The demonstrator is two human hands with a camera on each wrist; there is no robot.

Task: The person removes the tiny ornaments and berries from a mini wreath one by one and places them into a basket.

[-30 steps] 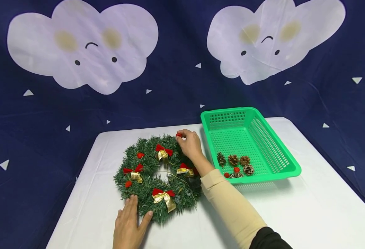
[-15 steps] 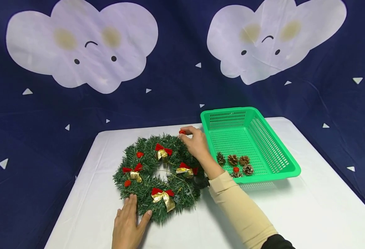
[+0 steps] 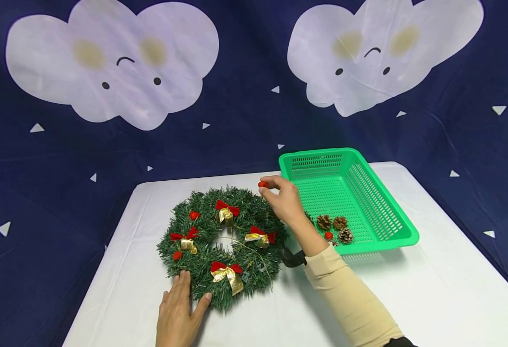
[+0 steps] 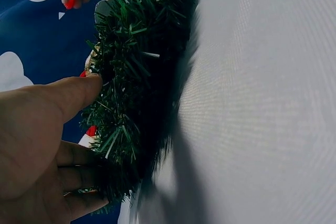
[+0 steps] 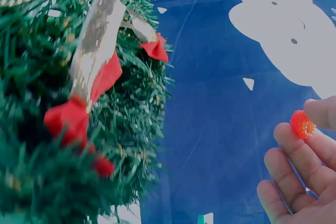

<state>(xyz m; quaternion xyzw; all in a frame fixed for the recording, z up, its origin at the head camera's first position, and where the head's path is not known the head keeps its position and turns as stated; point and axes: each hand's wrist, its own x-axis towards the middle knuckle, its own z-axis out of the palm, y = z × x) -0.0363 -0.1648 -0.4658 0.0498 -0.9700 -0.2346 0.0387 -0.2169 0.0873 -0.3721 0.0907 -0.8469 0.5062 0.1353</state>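
A green wreath (image 3: 236,202) with red-and-gold bows (image 3: 260,236) and two small red berries (image 3: 194,215) showing lies on the table. My left hand (image 3: 178,308) rests on its near left edge, fingers straight and thumb spread; the left wrist view has the thumb (image 4: 79,94) against the greenery. Between thumb and fingertips, my right hand (image 3: 285,200) pinches a bumpy red berry (image 5: 302,125). This hand is above the gap between the wreath's far right side and the green basket (image 3: 380,193). Its other fingers are loosely bent in the right wrist view.
Several pine cones (image 3: 324,222) and a red berry (image 3: 328,235) sit in the basket's near left corner, partly behind the right forearm. A white cloth covers the table (image 3: 432,279). Behind it hangs a dark blue curtain (image 3: 245,149) with clouds.
My right hand has moved right, from the wreath's far edge towards the basket, still pinching the red berry. The left hand has stayed in place on the wreath.
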